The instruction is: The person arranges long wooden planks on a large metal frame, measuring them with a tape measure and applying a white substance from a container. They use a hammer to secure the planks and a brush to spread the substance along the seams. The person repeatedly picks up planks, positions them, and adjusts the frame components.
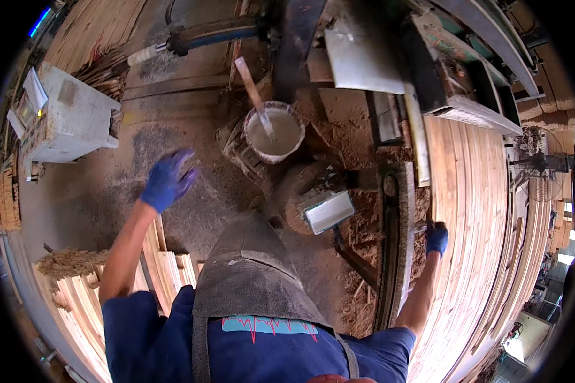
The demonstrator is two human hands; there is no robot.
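Note:
My left hand (166, 181), in a blue glove, is held out over the floor with its fingers apart and nothing in it. On the right, my right hand (437, 238), gloved too, is at the near-side edge of a row of long pale wooden boards (469, 185). Its fingers are curled, and what they grip is hidden. A short metal piece (420, 227) shows just beside that hand. Between my hands stands a bucket (248, 142) of whitish liquid with a flat wooden stick (250, 84) in it. Closer to me sits a rectangular container (329, 212), white inside.
A long metal rail (396, 249) runs beside the boards, over sawdust. Machinery (466, 83) rises at the upper right. On the left are a grey control cabinet (76, 115) and stacked wood strips (83, 306). A bar (217, 37) crosses the top.

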